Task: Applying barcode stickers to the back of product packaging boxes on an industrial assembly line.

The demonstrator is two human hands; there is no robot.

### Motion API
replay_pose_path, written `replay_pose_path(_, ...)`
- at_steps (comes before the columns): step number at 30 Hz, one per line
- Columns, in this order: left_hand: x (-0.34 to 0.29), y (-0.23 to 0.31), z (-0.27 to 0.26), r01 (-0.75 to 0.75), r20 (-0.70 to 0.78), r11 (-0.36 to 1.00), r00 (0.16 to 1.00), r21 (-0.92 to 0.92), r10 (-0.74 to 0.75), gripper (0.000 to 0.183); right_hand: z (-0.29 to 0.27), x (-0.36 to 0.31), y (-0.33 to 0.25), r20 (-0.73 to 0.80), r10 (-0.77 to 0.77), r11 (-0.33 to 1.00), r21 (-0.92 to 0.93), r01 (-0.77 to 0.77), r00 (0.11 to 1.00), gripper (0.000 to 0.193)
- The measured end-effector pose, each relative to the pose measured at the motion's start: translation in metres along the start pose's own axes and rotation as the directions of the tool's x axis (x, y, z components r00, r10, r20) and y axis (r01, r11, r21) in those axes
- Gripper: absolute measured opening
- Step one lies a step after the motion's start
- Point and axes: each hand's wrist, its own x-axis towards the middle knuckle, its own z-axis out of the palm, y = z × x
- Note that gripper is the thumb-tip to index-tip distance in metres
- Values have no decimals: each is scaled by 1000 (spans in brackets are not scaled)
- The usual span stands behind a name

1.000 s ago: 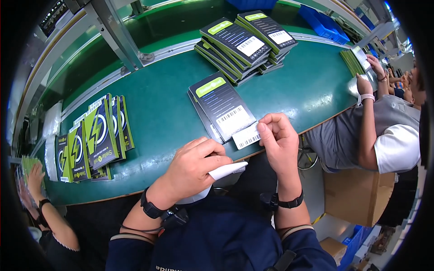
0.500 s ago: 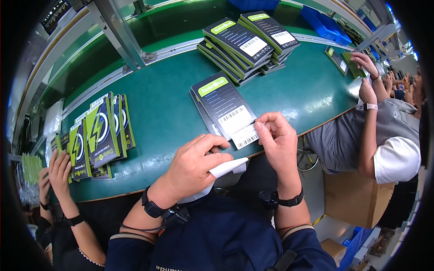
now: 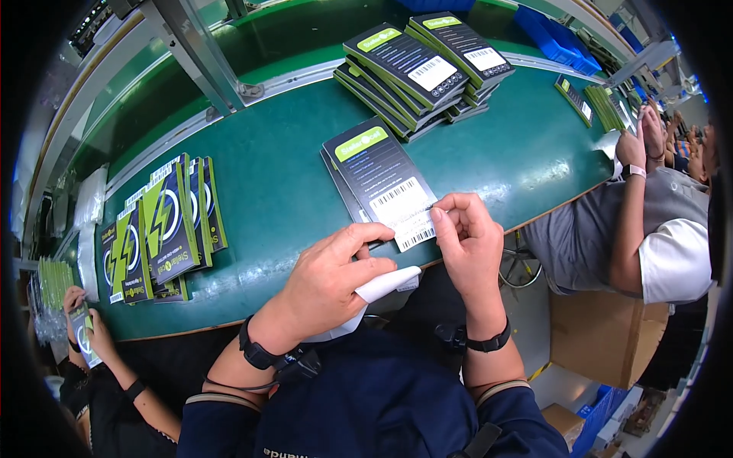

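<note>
A dark flat box (image 3: pixel 376 169) with a green label patch and a white barcode sticker lies on the green conveyor belt (image 3: pixel 267 183) in front of me, on top of another like it. My right hand (image 3: pixel 467 235) pinches a second white barcode sticker (image 3: pixel 414 231) at the box's near corner. My left hand (image 3: pixel 336 276) rests at the belt's front edge, fingers curled over a white strip of label backing (image 3: pixel 385 284), fingertips touching the box's near edge.
Two piles of the same dark boxes (image 3: pixel 424 69) stand at the back. Several boxes with green lightning fronts (image 3: pixel 164 225) lie at the left. One person (image 3: pixel 641 206) sits at my right, another person's hands (image 3: pixel 84 328) work at my lower left.
My right hand has brought the sticker down onto the box's near corner. My left hand has slid forward to the box's edge. The neighbour on the right has pulled the hands back.
</note>
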Motion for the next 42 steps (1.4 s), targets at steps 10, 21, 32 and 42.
replay_pose_path(10,1,1,-1,6,35,999,999,37,-7,15,2,-3,5,-20,-62,998,-25,62,998,9)
replay_pose_path(21,2,2,1,29,46,999,998,43,-31,17,4,-3,12,-16,-83,996,6,83,996,9)
replay_pose_path(32,2,2,0,0,35,998,999,67,-2,14,1,-2,0,23,-26,999,41,25,999,6)
replay_pose_path(42,2,1,0,-3,36,998,999,59,1,14,-3,-4,7,28,-51,984,172,46,998,8)
